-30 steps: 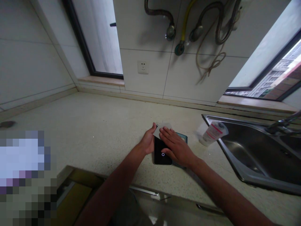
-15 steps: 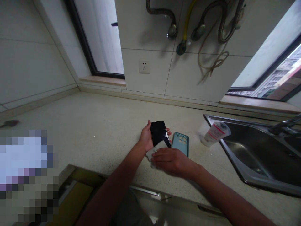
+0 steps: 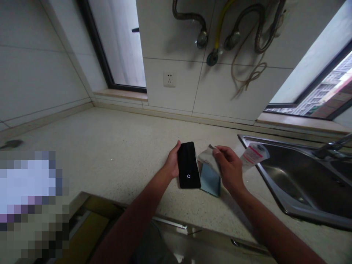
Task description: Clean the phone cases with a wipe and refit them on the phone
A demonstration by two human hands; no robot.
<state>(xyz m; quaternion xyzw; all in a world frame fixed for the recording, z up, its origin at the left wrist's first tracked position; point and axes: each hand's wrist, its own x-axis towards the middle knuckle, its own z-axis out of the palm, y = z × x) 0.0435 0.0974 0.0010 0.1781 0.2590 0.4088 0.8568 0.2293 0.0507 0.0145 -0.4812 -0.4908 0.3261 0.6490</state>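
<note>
Far left, a pixelated block hides the corner, detail unreadable; a wide stretch of speckled stone countertop lies between it and the hands, its back edge meeting a tiled wall with a wall socket and its front edge running below, above a steel drawer handle; left hand closed round the left side of a black smartphone, thumb at the top edge, fingers out of sight behind it; phone is screen up, small white ring showing, nearer the front edge than the wall; its right edge overlaps a teal phone case lying on the counter; right hand raised just right of the phone, thumb and fingers pinching a crumpled pale wipe; wipe hangs over the case, close to the phone, contact unclear; white tube with a pink label just beyond that hand, at the sink rim, so room is tight there; stainless steel sink fills the right side, faucet over its far rim.
</note>
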